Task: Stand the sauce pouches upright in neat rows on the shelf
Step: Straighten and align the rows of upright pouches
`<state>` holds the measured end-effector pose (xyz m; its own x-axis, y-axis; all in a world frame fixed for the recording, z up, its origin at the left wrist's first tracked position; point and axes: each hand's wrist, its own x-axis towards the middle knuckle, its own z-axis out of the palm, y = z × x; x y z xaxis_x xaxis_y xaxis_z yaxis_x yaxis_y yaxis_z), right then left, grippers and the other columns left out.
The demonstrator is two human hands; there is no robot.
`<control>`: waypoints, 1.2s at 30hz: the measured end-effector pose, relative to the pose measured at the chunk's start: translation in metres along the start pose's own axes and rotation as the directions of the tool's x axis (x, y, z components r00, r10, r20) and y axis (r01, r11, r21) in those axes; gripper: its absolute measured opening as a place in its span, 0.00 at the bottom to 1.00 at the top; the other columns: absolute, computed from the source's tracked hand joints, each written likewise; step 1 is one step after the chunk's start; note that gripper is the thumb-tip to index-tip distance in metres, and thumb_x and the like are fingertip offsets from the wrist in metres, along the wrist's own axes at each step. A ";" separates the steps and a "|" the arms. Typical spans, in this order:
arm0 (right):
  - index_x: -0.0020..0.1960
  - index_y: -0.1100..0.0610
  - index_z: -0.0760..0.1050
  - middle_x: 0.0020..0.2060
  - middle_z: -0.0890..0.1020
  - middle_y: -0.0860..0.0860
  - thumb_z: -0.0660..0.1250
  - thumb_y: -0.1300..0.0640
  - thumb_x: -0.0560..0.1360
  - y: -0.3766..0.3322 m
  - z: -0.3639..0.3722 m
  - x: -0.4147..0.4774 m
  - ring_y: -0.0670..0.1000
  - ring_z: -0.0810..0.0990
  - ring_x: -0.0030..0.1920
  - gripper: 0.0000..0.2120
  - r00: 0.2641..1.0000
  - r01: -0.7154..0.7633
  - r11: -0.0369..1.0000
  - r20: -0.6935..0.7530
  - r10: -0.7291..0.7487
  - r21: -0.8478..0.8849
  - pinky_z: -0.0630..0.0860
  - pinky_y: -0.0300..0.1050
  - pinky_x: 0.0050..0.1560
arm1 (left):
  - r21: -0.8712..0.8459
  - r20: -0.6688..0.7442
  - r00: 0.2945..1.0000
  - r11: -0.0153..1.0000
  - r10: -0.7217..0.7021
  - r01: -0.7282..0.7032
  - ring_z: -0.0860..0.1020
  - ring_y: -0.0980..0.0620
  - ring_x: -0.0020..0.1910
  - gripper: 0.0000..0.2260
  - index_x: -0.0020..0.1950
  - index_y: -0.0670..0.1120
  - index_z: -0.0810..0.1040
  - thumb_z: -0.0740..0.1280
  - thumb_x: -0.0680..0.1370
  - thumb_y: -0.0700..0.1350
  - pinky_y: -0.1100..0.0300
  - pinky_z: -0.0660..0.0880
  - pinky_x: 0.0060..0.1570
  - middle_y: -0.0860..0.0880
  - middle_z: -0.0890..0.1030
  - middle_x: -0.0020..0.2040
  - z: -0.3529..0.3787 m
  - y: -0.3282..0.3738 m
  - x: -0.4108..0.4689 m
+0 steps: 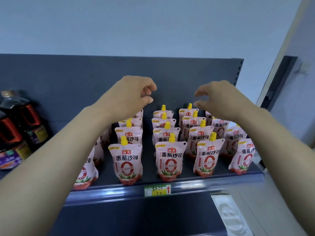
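Across centre frame, sauce pouches (168,160) are stood upright in rows on the shelf (204,182). Left hand (134,94) and right hand (216,97) are held loosely curled, empty, above the back row. Risk judged: a lowered forearm could topple the pouches.

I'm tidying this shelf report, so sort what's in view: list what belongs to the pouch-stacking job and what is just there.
Belongs to the job:
- sauce pouches, pink with yellow caps, standing in rows
- shelf they stand on
- left hand and right hand, both empty above the back rows

Just there:
- dark bottles at the left
- price tag on the shelf edge
- white packet on the shelf below
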<state>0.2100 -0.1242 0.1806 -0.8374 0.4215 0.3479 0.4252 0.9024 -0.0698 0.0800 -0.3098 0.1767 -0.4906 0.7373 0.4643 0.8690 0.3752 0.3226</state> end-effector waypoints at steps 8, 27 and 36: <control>0.63 0.56 0.76 0.59 0.80 0.57 0.64 0.54 0.77 -0.019 0.032 0.025 0.60 0.79 0.56 0.15 0.986 0.017 1.000 0.164 -0.014 -0.017 0.78 0.54 0.57 | -0.050 0.097 0.995 0.999 -0.009 0.014 0.78 0.53 0.52 0.11 0.59 0.48 0.77 0.64 0.77 0.41 0.63 0.70 0.52 0.50 0.80 0.54 0.002 -0.013 -0.009; 0.32 0.58 0.65 0.31 0.67 0.53 0.65 0.61 0.75 0.031 0.165 0.170 0.53 0.65 0.34 0.14 0.772 0.363 0.932 0.559 -0.302 0.001 0.61 0.43 0.33 | 0.066 0.441 0.864 0.969 -0.242 0.238 0.78 0.47 0.47 0.07 0.49 0.47 0.77 0.68 0.72 0.46 0.51 0.77 0.50 0.48 0.81 0.50 0.153 -0.067 0.078; 0.27 0.57 0.59 0.27 0.63 0.53 0.67 0.61 0.73 0.038 0.184 0.193 0.54 0.65 0.33 0.21 0.771 0.406 0.913 0.525 -0.361 0.033 0.62 0.43 0.36 | 0.075 0.463 0.839 0.956 -0.285 0.283 0.77 0.44 0.41 0.07 0.45 0.39 0.80 0.68 0.75 0.42 0.54 0.72 0.43 0.42 0.80 0.41 0.174 -0.073 0.082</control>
<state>0.0017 0.0079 0.0735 -0.9792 0.0459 -0.1974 0.0374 0.9982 0.0464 -0.0132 -0.1790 0.0481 -0.6302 0.7719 -0.0837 0.6967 0.6098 0.3778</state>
